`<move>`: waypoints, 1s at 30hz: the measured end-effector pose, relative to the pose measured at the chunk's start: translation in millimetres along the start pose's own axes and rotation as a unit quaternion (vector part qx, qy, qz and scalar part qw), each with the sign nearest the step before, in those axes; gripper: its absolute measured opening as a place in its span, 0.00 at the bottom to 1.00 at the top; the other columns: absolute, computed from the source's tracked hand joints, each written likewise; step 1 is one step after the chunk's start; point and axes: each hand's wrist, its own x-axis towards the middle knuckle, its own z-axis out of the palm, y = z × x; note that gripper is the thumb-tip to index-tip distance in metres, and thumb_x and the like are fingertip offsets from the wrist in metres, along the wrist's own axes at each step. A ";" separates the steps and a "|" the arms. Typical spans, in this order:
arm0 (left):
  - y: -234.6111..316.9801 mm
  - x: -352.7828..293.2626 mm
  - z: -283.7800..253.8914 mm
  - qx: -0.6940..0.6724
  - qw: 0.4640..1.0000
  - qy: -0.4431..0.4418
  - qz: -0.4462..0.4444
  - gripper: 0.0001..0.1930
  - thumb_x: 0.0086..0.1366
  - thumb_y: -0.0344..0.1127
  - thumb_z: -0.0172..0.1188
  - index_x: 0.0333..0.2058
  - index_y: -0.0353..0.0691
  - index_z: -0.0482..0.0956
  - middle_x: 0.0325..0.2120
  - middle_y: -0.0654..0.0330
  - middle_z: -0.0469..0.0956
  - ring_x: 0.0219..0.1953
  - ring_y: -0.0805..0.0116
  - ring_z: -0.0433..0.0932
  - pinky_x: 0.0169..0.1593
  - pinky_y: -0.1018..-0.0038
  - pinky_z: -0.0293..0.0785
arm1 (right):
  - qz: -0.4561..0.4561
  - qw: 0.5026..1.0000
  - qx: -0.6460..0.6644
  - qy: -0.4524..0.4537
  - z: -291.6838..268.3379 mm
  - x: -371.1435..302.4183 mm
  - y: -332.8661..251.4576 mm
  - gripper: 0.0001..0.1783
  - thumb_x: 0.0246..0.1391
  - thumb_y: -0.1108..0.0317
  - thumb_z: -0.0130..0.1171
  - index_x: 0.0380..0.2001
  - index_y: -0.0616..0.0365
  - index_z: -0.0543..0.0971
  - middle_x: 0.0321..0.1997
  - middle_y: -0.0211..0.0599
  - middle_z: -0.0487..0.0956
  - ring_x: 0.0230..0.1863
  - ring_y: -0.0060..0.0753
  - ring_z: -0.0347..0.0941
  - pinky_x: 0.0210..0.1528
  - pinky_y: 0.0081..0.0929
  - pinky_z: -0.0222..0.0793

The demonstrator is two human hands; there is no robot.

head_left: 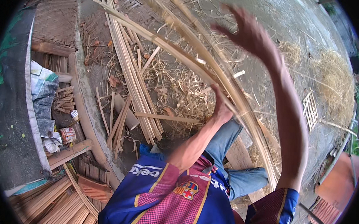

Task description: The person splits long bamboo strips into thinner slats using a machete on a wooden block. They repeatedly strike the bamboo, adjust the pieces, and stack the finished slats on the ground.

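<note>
Long split bamboo strips [255,128] slant across my body, from the far middle down past my right knee, blurred by motion along their far part. My left hand [222,110] is closed around them near the middle, thumb pointing up. To the right, my right hand [250,34] is raised away from the strips. Its fingers are spread and smeared by movement, with nothing seen in them. Below my left hand are my legs in blue jeans [222,142]. A bundle of narrow bamboo slats [134,85] lies on the ground to the left.
Curly shavings [185,88] cover the ground ahead. At left, a wooden frame [81,94] holds a can [67,135], a paper cup [74,115] and short sticks [64,100]. A lattice piece [310,110] and a shavings heap [333,79] lie at right.
</note>
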 end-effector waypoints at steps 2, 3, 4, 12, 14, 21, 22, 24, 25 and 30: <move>29.4 -9.4 -46.2 -0.008 0.999 0.038 0.022 0.52 0.57 0.85 0.38 0.68 0.49 0.60 0.56 0.54 0.72 0.54 0.56 0.76 0.55 0.51 0.76 | 0.000 0.999 -0.039 -0.031 38.4 -47.3 -0.1 0.47 0.56 0.30 0.56 0.65 0.56 0.69 0.59 0.55 0.77 0.58 0.54 0.76 0.60 0.56 0.71; 36.7 -13.8 -53.5 -0.043 0.997 0.060 0.023 0.52 0.57 0.84 0.39 0.68 0.51 0.59 0.59 0.57 0.71 0.55 0.56 0.75 0.57 0.52 0.75 | 0.057 0.993 -0.019 -0.104 46.6 -79.2 2.9 0.48 0.55 0.27 0.54 0.63 0.58 0.71 0.59 0.55 0.77 0.59 0.54 0.75 0.63 0.58 0.67; 30.2 -5.0 -50.7 -0.056 0.994 0.061 0.066 0.51 0.57 0.83 0.41 0.68 0.50 0.60 0.59 0.59 0.71 0.57 0.58 0.73 0.57 0.54 0.75 | 0.077 0.991 -0.006 -0.108 53.9 -118.2 25.0 0.46 0.57 0.27 0.51 0.62 0.57 0.73 0.59 0.57 0.76 0.60 0.54 0.74 0.63 0.54 0.67; 38.3 -4.7 -56.0 -0.067 0.984 0.164 0.018 0.52 0.53 0.85 0.43 0.57 0.42 0.67 0.48 0.48 0.75 0.50 0.50 0.78 0.58 0.49 0.75 | 0.420 0.839 0.171 -0.300 66.7 -311.4 80.9 0.45 0.64 0.29 0.37 0.58 0.62 0.77 0.51 0.61 0.80 0.49 0.54 0.80 0.52 0.52 0.74; 42.8 -8.8 -47.7 -0.117 0.979 0.166 -0.002 0.49 0.51 0.85 0.47 0.54 0.44 0.70 0.42 0.50 0.77 0.50 0.51 0.78 0.57 0.50 0.76 | 0.335 0.873 0.149 -0.321 56.9 -305.2 45.5 0.57 0.49 0.20 0.51 0.61 0.65 0.70 0.51 0.62 0.79 0.50 0.55 0.80 0.53 0.52 0.74; 49.9 -4.4 -42.0 0.074 0.969 0.233 0.047 0.44 0.57 0.79 0.52 0.53 0.42 0.69 0.35 0.55 0.79 0.37 0.59 0.81 0.43 0.59 0.82 | 0.394 0.878 0.030 -0.271 109.3 -329.0 3.6 0.49 0.34 0.44 0.77 0.58 0.53 0.67 0.39 0.48 0.83 0.41 0.54 0.81 0.49 0.46 0.73; 51.8 -1.7 -45.0 0.075 0.975 0.206 0.038 0.44 0.58 0.78 0.53 0.55 0.44 0.67 0.35 0.55 0.79 0.38 0.60 0.82 0.43 0.60 0.82 | 0.378 0.878 0.028 -0.292 103.3 -311.9 5.5 0.43 0.35 0.48 0.76 0.54 0.54 0.71 0.35 0.46 0.84 0.38 0.53 0.82 0.49 0.47 0.74; 56.4 5.5 -55.2 0.108 0.981 0.161 -0.022 0.45 0.58 0.76 0.57 0.62 0.50 0.62 0.47 0.52 0.78 0.48 0.61 0.80 0.52 0.58 0.80 | 0.293 0.915 -0.007 -0.276 101.5 -308.5 15.3 0.39 0.35 0.52 0.75 0.52 0.56 0.76 0.34 0.49 0.85 0.37 0.50 0.84 0.44 0.47 0.77; 58.9 2.3 -20.9 0.118 0.963 0.242 -0.001 0.46 0.56 0.76 0.59 0.65 0.53 0.61 0.57 0.53 0.70 0.57 0.58 0.74 0.59 0.51 0.73 | 0.235 0.947 0.011 -0.219 102.0 -310.7 28.9 0.43 0.35 0.53 0.75 0.57 0.56 0.74 0.35 0.52 0.85 0.38 0.49 0.84 0.43 0.45 0.78; 69.3 17.3 -14.2 0.204 0.956 0.212 -0.016 0.56 0.55 0.79 0.57 0.73 0.55 0.47 0.68 0.54 0.54 0.68 0.55 0.55 0.62 0.48 0.61 | 0.318 0.892 0.176 -0.270 113.1 -307.6 59.9 0.41 0.40 0.56 0.73 0.60 0.58 0.75 0.35 0.56 0.84 0.36 0.50 0.84 0.41 0.41 0.78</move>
